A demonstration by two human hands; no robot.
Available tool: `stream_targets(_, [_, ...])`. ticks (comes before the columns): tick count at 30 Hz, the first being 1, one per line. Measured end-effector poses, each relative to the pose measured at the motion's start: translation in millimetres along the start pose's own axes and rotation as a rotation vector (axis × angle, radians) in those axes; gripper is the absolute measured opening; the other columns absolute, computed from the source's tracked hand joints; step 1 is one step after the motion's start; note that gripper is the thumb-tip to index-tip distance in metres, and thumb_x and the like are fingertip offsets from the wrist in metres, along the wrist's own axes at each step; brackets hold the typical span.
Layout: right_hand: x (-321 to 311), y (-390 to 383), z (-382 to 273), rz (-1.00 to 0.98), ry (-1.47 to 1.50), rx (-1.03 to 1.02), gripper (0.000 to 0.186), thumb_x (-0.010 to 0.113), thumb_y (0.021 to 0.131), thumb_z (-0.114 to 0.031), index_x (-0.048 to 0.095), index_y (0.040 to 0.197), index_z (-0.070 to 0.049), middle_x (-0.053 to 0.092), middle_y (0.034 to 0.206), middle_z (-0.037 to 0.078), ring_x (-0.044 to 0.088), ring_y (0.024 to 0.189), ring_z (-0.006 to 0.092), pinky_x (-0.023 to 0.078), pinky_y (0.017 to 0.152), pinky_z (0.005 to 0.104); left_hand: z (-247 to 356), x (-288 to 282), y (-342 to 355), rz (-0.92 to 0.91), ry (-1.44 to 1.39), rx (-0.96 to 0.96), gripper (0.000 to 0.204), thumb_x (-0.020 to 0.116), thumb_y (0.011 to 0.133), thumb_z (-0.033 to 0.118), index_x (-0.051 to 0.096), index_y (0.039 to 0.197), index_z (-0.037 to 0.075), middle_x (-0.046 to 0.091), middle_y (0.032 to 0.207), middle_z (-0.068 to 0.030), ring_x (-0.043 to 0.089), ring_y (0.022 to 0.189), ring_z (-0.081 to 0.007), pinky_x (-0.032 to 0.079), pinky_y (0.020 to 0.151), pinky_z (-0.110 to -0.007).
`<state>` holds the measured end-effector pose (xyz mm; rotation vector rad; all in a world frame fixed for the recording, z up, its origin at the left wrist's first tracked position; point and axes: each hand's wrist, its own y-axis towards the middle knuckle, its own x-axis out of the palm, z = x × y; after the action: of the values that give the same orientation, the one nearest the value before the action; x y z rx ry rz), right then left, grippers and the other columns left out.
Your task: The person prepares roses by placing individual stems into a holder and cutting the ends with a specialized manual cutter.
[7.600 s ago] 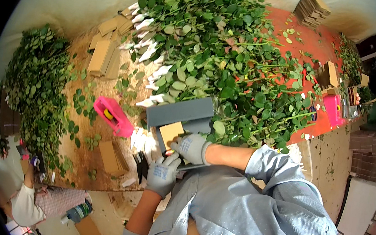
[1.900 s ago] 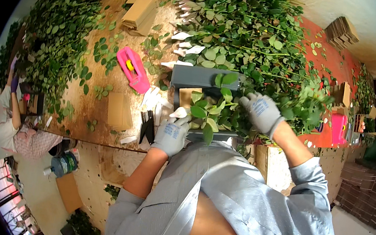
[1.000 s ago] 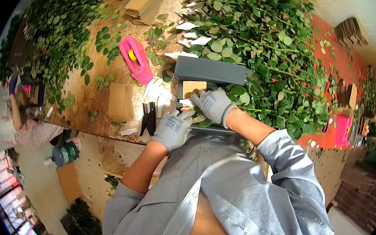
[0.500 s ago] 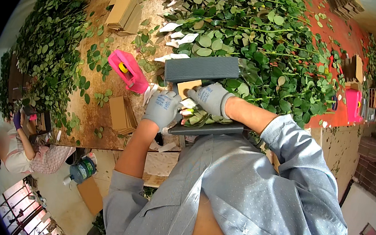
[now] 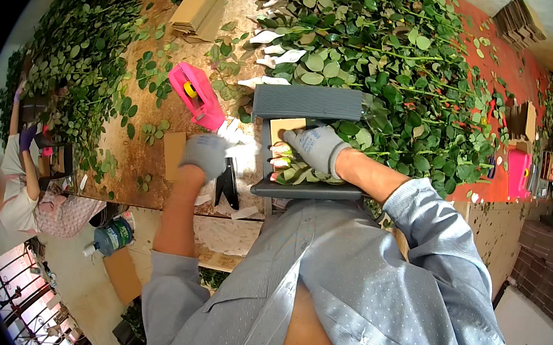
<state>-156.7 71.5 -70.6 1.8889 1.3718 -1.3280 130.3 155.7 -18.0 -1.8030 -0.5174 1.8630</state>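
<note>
My gloved right hand (image 5: 319, 149) is closed over a piece of tan cardboard (image 5: 287, 126), thumb pressed on its face, inside a dark grey ribbed holder (image 5: 308, 103). Beside those fingers, pale rose heads (image 5: 281, 153) and green leaves (image 5: 305, 175) lie in the holder; the stems are mostly hidden by the hand. My gloved left hand (image 5: 206, 155) is over the table left of the holder, smeared by motion, its fingers unclear. It is nearest to a partly covered cardboard stack (image 5: 173, 153) and a pink tape dispenser (image 5: 197, 97).
A black elongated object (image 5: 227, 185) lies by the table's front edge. Leafy stems with white-wrapped heads (image 5: 281, 57) cover the far side. More cardboard (image 5: 199, 7) sits at the back left. A co-worker (image 5: 25, 167) with purple gloves is at far left, near a water jug (image 5: 113, 235).
My left hand has moved left, away from the holder, uncovering the rose heads and the black object. The right hand stays on the cardboard. The whole view has shifted slightly.
</note>
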Motion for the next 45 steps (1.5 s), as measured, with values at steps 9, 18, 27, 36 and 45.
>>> stream_targets(9, [-15.5,-1.9,-21.6,-0.063,-0.165,-0.051,0.031,0.056,0.095,-0.014,0.056,0.125,-0.007,0.071,0.111,0.016,0.073,0.098,0.0321,0.059,0.073,0.0432,89.4,-9.3,-50.9,0.161,-0.313,0.456,0.073,0.068,0.087,0.046,0.051,0.143,0.003,0.05,0.148,-0.0173,0.054,0.126,-0.0389,0.046,0.105,-0.048])
stream_targets(18, [-0.9,-1.5,2.6,0.082,-0.039,-0.097,0.028,0.06,0.092,-0.02,0.065,0.118,-0.01,0.073,0.097,0.013,0.073,0.091,0.0336,0.056,0.073,0.0451,121.6,10.8,-37.2,0.243,-0.217,0.298,0.065,0.067,0.079,0.023,0.058,0.139,-0.001,0.049,0.153,-0.0149,0.056,0.114,-0.0385,0.041,0.107,-0.048])
stream_targets(27, [-108.2,-10.0,-2.4,-0.026,-0.205,0.0,0.034,0.063,0.087,-0.017,0.063,0.119,-0.007,0.066,0.099,0.012,0.07,0.085,0.0316,0.055,0.061,0.0464,124.9,18.3,-32.9,0.405,-0.033,0.346,0.054,0.064,0.08,0.01,0.062,0.134,0.001,0.046,0.156,-0.015,0.061,0.112,-0.0417,0.044,0.107,-0.051])
stream_targets(36, [-182.2,85.3,146.6,0.429,-0.092,0.279,0.047,0.067,0.092,-0.035,0.061,0.126,-0.004,0.066,0.12,0.019,0.064,0.115,0.0367,0.051,0.095,0.0468,120.7,26.6,-30.5,0.181,-0.202,0.269,0.075,0.073,0.072,0.011,0.054,0.144,0.006,0.039,0.161,-0.007,0.04,0.136,-0.0589,0.045,0.109,-0.057])
stream_targets(45, [-127.6,113.8,215.4,-0.039,0.042,0.674,0.071,0.058,0.093,-0.063,0.068,0.127,-0.001,0.067,0.132,0.02,0.064,0.122,0.0338,0.05,0.102,0.0457,123.9,19.0,-32.2,0.188,-0.21,0.226,0.074,0.075,0.076,0.024,0.054,0.145,0.008,0.039,0.162,-0.0038,0.055,0.122,-0.042,0.05,0.089,-0.051])
